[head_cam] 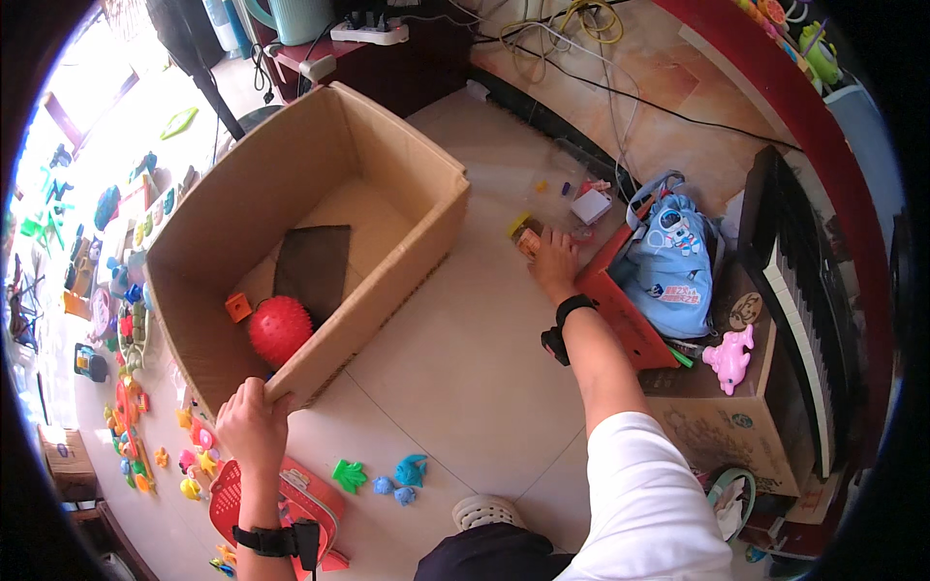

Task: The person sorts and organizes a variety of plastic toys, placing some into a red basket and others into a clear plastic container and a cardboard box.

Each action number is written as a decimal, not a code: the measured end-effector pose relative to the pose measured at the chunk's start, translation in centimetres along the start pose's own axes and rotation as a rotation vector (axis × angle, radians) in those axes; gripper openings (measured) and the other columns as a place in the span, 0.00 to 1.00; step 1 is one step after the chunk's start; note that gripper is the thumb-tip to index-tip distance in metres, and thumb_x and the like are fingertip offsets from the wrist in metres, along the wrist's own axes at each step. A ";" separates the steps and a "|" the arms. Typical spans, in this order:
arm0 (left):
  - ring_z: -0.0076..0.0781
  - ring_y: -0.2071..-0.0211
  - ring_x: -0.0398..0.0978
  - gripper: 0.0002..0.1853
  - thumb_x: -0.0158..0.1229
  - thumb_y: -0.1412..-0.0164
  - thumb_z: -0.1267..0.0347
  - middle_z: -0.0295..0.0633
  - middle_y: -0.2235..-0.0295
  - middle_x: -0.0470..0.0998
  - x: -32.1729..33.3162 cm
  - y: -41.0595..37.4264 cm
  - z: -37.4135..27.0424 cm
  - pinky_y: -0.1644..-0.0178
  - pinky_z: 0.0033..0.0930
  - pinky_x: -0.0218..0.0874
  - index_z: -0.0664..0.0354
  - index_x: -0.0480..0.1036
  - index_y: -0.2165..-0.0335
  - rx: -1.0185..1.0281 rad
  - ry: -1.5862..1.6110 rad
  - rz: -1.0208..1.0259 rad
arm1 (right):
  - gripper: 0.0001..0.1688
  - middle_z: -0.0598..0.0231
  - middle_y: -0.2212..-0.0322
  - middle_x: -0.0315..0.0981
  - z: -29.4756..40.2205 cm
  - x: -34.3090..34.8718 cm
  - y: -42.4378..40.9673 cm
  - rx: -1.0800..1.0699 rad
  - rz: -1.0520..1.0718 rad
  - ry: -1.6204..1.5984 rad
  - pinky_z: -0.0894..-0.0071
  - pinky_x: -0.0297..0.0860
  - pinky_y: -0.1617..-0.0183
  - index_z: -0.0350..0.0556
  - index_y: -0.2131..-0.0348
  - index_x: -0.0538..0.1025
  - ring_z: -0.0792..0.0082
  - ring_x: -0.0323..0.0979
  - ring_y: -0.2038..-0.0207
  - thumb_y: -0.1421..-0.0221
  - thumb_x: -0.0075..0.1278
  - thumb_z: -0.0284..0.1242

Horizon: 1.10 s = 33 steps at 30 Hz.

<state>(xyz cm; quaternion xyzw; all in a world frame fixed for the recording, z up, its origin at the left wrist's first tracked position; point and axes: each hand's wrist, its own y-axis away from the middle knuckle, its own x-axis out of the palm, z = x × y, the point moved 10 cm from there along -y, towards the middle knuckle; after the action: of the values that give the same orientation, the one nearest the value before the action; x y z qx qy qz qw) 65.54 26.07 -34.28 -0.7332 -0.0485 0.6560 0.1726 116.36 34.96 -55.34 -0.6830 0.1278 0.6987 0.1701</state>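
My left hand (pixel 254 425) grips the near corner of a large open cardboard box (pixel 407 269), which is tilted on the floor. Inside lie a red spiky ball (pixel 280 330), an orange cube-shaped toy (pixel 237 307) and a dark flat panel (pixel 312 265). Out to the right, my right hand (pixel 556 261) has its fingers around the lower end of a small jar (pixel 524 234) with a yellow lid and an orange label. A white box-shaped thing (pixel 591 207) and small loose bits lie just beyond that hand.
On the right, a red box (pixel 617 305) holds a blue drawstring bag (pixel 668 269); a pink dolphin toy (pixel 729 359) and a keyboard (pixel 799 319) are nearby. A red basket (pixel 320 494), blue fish toys (pixel 411 470) and many toys cover the left floor. Cables (pixel 581 43) trail behind.
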 end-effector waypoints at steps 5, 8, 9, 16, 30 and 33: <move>0.47 0.76 0.70 0.18 0.66 0.61 0.63 0.42 0.79 0.71 0.8 -0.8 0.5 0.72 0.41 0.60 0.58 0.63 0.78 -0.016 0.011 0.019 | 0.43 0.54 0.55 0.64 -2.4 1.1 -1.6 0.044 -0.041 -0.053 0.50 0.63 0.53 0.46 0.53 0.59 0.52 0.64 0.52 0.66 0.64 0.39; 0.47 0.76 0.70 0.18 0.66 0.61 0.63 0.43 0.79 0.70 1.4 -0.8 0.4 0.72 0.41 0.59 0.58 0.63 0.78 -0.020 0.006 0.038 | 0.42 0.50 0.58 0.67 -2.6 2.0 -1.0 -0.008 -0.028 -0.073 0.51 0.65 0.56 0.46 0.52 0.57 0.49 0.68 0.55 0.62 0.61 0.42; 0.47 0.76 0.70 0.19 0.66 0.61 0.63 0.43 0.79 0.70 1.3 -0.7 0.8 0.72 0.41 0.59 0.58 0.63 0.78 -0.027 -0.010 0.041 | 0.43 0.49 0.59 0.68 -1.0 1.4 -0.1 -0.046 -0.036 -0.077 0.52 0.66 0.57 0.46 0.51 0.57 0.48 0.69 0.56 0.60 0.60 0.43; 0.46 0.77 0.69 0.18 0.66 0.60 0.62 0.42 0.79 0.70 0.9 -1.0 1.0 0.72 0.41 0.59 0.58 0.64 0.77 -0.018 -0.041 0.047 | 0.32 0.48 0.54 0.66 -0.6 0.2 -0.3 -0.030 0.102 -0.150 0.53 0.64 0.51 0.43 0.51 0.62 0.50 0.66 0.51 0.52 0.52 0.39; 0.44 0.77 0.70 0.18 0.65 0.59 0.63 0.42 0.80 0.69 1.5 -2.2 1.0 0.72 0.39 0.59 0.57 0.62 0.78 0.012 -0.022 0.045 | 0.27 0.48 0.59 0.70 1.6 5.0 -3.2 -0.121 0.170 -0.331 0.56 0.65 0.53 0.41 0.51 0.65 0.48 0.69 0.56 0.50 0.49 0.34; 0.44 0.76 0.70 0.19 0.65 0.59 0.62 0.41 0.80 0.69 1.0 -2.1 1.4 0.72 0.39 0.59 0.57 0.61 0.78 0.020 -0.035 0.035 | 0.27 0.46 0.61 0.70 6.7 2.2 0.2 -0.084 0.195 -0.340 0.56 0.66 0.56 0.39 0.55 0.68 0.48 0.69 0.58 0.50 0.50 0.40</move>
<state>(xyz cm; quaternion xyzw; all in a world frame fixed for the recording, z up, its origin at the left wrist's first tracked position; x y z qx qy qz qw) 64.63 28.56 -34.69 -0.7206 -0.0321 0.6719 0.1677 110.16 37.64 -57.34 -0.5462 0.1336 0.8218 0.0923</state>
